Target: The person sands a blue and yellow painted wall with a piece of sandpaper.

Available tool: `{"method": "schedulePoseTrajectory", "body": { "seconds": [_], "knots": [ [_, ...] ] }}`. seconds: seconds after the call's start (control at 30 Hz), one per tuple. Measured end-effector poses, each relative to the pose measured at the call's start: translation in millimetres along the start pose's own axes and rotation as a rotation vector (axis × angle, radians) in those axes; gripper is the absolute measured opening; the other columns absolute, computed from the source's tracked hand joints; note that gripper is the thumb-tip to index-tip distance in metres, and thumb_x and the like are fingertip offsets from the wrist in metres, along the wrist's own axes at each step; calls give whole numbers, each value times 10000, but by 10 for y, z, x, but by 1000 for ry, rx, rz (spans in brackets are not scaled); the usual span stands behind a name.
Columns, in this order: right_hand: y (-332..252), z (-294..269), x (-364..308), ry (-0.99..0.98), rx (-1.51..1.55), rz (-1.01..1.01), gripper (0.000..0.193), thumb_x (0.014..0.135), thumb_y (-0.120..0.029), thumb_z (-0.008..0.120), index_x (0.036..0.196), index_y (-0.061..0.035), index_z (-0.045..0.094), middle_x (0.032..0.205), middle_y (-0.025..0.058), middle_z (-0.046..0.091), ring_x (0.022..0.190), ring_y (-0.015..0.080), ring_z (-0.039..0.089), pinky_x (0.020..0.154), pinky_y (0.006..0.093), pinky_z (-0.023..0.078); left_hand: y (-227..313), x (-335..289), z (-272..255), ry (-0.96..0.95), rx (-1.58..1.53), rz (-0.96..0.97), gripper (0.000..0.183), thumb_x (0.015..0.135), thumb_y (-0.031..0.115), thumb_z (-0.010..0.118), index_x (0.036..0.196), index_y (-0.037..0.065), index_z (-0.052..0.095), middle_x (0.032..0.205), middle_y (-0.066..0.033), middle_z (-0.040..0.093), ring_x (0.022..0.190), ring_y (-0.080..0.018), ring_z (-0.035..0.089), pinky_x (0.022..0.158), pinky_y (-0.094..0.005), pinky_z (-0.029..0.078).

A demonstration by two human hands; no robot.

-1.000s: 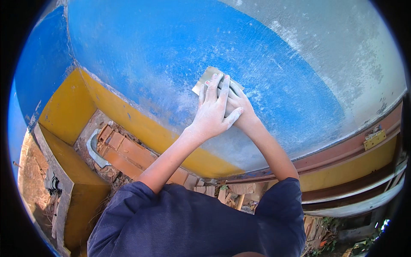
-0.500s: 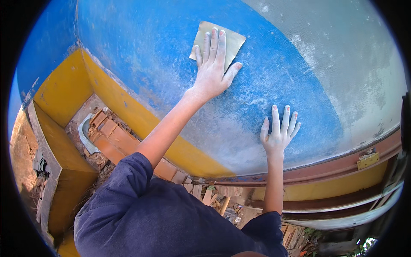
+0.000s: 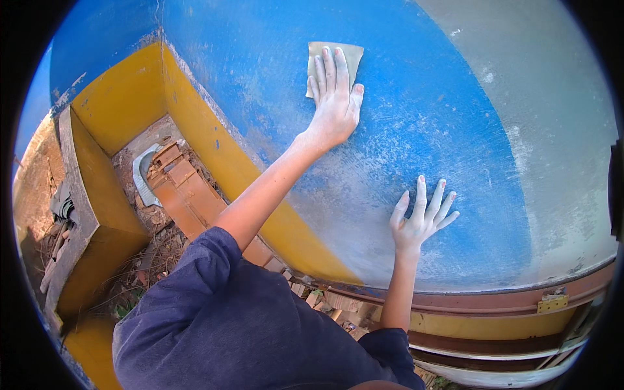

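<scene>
A pale, squarish sheet of sandpaper (image 3: 353, 57) lies against the blue painted wall (image 3: 416, 91), pinned under the fingers of my left hand (image 3: 336, 107). Those fingers point up the wall, with the thumb out at the right side. The sheet's lower part is hidden under the hand. Lower and to the right, my right hand (image 3: 416, 218) rests on the wall with its fingers spread and nothing in it. Whitish dust coats both hands. Around and between them the blue paint is scuffed with white patches.
A yellow band (image 3: 260, 188) runs along the wall's lower left, meeting a low yellow partition (image 3: 107, 214). Reddish tiles or boards (image 3: 192, 201) and a curved pale piece (image 3: 144, 175) lie on the littered ground. A reddish-brown rail (image 3: 468, 301) with a yellow hinge (image 3: 552, 304) crosses lower right.
The sandpaper has turned more upright under my left hand, which has shifted slightly right in view. My right hand sits a little lower with fingers fanned wider. The view has shifted too.
</scene>
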State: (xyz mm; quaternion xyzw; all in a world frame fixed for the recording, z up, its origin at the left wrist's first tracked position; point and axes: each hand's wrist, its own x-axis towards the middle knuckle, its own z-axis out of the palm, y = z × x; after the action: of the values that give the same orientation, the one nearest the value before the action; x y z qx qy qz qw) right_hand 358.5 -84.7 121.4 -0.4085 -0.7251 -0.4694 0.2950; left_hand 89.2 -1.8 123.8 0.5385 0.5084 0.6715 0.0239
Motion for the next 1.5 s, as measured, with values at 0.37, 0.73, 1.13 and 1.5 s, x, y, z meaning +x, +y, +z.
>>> {"method": "schedulePoseTrajectory", "body": {
  "seconds": [0.37, 0.73, 1.13, 1.5],
  "knots": [
    [-953, 501, 902, -68, -123, -140, 452, 961, -361, 554, 1391, -231, 601, 1549, 27, 447, 1513, 271, 239, 1218, 566, -12, -427, -916, -242, -469, 35, 42, 711, 1010, 217, 467, 1561, -56, 110, 1598, -357, 56, 1457, -590, 19, 1175, -645, 47],
    [-1563, 721, 1601, -54, -169, -133, 418, 985, -344, 549, 1392, -261, 598, 1543, -9, 456, 1500, 240, 275, 1224, 550, 13, -818, -724, -352, -333, -15, 7, 757, 985, 219, 533, 1570, -30, 122, 1602, -347, 62, 1456, -594, 7, 1172, -651, 65],
    [-1459, 764, 1232, 135, -7, 20, 321, 950, -311, 634, 1261, -256, 693, 1430, -3, 578, 1446, 252, 378, 1238, 493, 95, -1160, 370, -777, -14, 224, 63, 672, 1033, 197, 435, 1566, -43, 104, 1608, -337, 60, 1481, -538, 28, 1210, -573, 61],
    [-1496, 615, 1191, 266, 204, 1, 230, 937, -196, 608, 1110, -218, 758, 1221, -61, 713, 1287, 206, 557, 1189, 375, 231, -1385, 222, -772, 119, 139, 21, 673, 1012, 179, 461, 1585, 39, 136, 1631, -284, 70, 1484, -526, 48, 1201, -587, 74]
  ]
}}
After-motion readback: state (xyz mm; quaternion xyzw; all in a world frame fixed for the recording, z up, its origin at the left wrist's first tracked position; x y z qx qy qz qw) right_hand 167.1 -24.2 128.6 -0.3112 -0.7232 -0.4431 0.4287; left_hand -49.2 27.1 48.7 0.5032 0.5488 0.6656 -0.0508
